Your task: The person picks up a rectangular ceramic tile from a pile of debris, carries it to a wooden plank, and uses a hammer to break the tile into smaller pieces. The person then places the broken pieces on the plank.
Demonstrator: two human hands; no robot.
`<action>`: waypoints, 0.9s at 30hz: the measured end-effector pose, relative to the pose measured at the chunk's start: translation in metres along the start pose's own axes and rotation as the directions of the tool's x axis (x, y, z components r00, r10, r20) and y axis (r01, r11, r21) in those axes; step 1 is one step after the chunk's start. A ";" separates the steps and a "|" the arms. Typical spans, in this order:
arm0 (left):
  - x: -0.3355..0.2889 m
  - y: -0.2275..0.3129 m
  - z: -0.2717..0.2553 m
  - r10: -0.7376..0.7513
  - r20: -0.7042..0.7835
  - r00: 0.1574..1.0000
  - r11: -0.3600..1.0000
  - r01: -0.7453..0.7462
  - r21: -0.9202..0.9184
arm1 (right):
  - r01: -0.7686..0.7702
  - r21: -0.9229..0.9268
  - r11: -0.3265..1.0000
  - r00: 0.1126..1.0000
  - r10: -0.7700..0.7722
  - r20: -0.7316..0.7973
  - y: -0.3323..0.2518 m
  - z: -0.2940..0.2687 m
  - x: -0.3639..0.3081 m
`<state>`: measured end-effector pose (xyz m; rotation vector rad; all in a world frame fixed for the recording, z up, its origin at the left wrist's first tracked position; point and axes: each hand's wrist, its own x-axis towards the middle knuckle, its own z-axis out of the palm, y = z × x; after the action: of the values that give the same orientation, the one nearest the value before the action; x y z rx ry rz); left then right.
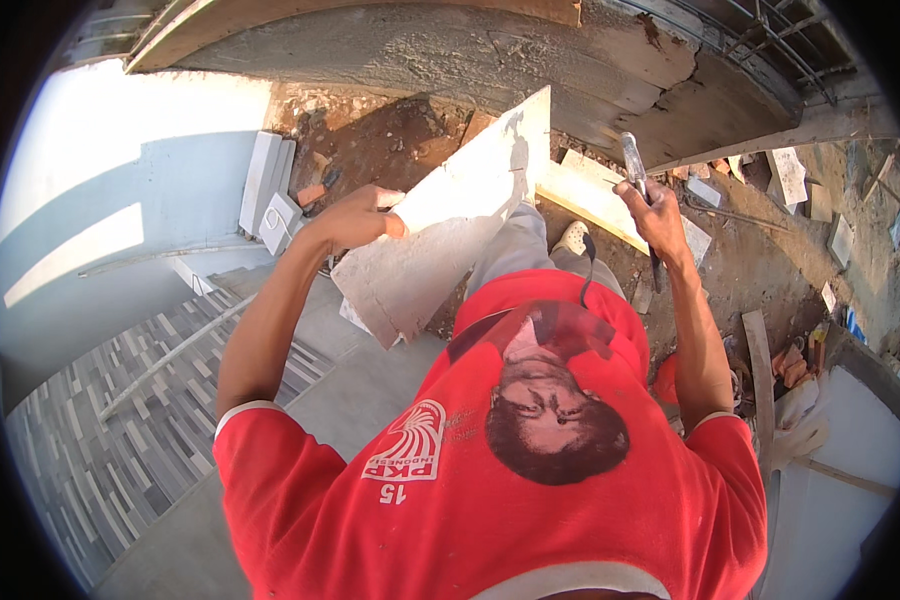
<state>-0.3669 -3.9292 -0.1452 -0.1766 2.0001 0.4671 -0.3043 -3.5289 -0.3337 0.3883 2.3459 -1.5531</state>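
My left hand point(355, 217) grips the left edge of a large pale tile slab point(450, 235) and holds it tilted up in front of my chest. My right hand point(655, 215) is shut on a metal tool point(635, 160) whose blade points upward, just right of the slab's upper corner and apart from it. A dark cord point(587, 270) hangs from that hand. My red shirt point(510, 460) fills the lower middle, and my grey trouser leg and pale shoe point(572, 238) show below the slab.
Stacked pale tiles point(270, 190) lean at the left by a tiled striped floor point(120, 430). A rough concrete ledge point(530, 60) arcs across the top. Tile scraps, rubble and a wooden strip point(760, 370) litter the dirt at the right.
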 end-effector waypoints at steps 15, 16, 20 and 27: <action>-0.014 -0.042 0.008 0.259 0.005 0.966 0.961 -0.257 -0.104 | -0.091 0.688 0.720 0.993 0.010 0.121 0.021 0.015 -0.003; -0.016 -0.043 0.008 0.253 0.001 0.967 0.963 -0.252 -0.095 | -0.068 0.709 0.701 0.995 -0.001 0.096 0.018 0.010 -0.004; -0.023 -0.050 0.008 0.376 0.007 0.927 0.920 -0.372 -0.123 | -0.007 0.763 0.646 0.998 -0.047 0.048 0.009 -0.013 -0.006; -0.040 -0.054 -0.003 0.347 0.097 0.933 0.926 -0.325 -0.190 | 0.029 0.739 0.673 0.987 -0.134 0.084 0.002 -0.031 0.015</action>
<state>-0.3331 -3.9826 -0.1220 0.0947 1.8670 0.8511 -0.3200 -3.4988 -0.3295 0.3278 1.5378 -2.4566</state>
